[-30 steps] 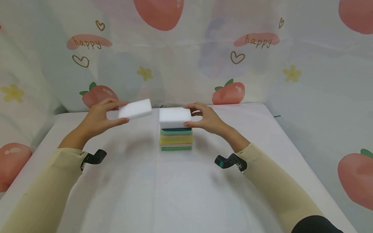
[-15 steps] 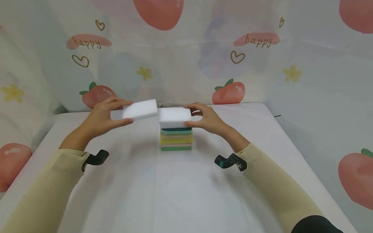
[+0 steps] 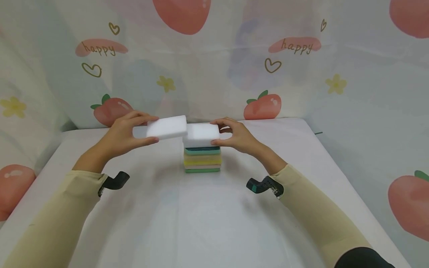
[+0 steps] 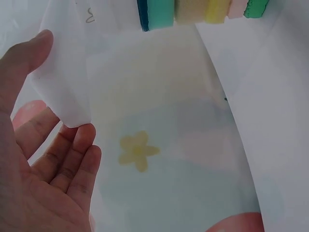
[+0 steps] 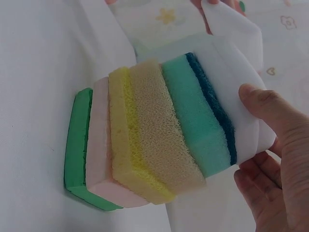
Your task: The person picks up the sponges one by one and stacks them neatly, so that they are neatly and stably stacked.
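A white sponge is pinched between the thumb and fingers of my left hand, raised and slightly tilted. Its right end overlaps the left end of another white sponge in the head view; whether they touch I cannot tell. That second sponge tops a stack, and my right hand grips its right end. Below it, the right wrist view shows a teal sponge with a dark blue layer, a beige sponge, a yellow sponge, a pink sponge and a green sponge at the bottom.
The stack stands on a table with a white cloth, toward its back edge. Behind and beside it hangs a patterned curtain. Both wrists carry black camera mounts, the left mount and the right mount.
My left hand has moved right with its white sponge, from beside the stack to overlapping the top sponge in view. The right hand and the stack have stayed in place.
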### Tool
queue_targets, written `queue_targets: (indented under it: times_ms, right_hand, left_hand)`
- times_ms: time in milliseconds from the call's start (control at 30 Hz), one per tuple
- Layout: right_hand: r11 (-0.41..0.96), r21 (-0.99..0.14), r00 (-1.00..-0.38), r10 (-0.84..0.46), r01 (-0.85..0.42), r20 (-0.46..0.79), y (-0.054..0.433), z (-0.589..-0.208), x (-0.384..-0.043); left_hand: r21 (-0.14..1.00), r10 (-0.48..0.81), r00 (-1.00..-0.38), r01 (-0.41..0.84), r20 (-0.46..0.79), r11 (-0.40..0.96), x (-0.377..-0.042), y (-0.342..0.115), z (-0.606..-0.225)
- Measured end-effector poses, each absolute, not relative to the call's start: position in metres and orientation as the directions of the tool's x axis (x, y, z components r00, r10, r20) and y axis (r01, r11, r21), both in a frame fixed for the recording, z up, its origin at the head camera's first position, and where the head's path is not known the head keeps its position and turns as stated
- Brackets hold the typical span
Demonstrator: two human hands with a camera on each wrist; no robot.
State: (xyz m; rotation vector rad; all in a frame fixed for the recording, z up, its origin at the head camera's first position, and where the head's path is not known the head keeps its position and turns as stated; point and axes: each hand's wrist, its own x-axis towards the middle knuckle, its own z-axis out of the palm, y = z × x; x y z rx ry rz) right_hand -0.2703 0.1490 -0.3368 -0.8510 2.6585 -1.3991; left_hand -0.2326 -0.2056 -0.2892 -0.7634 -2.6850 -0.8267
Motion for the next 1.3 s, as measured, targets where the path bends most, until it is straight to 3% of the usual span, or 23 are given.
queue_targets:
  times_ms: [1300]
  right_hand:
    - [0.429,-0.796,-0.857,-0.472,-0.427,0.205,0.148,-0.335,-0.269]
  left_hand:
    - [0.477,0.480,-0.815,0.579,0.325,0.661,-0.245,-0.158,-0.287]
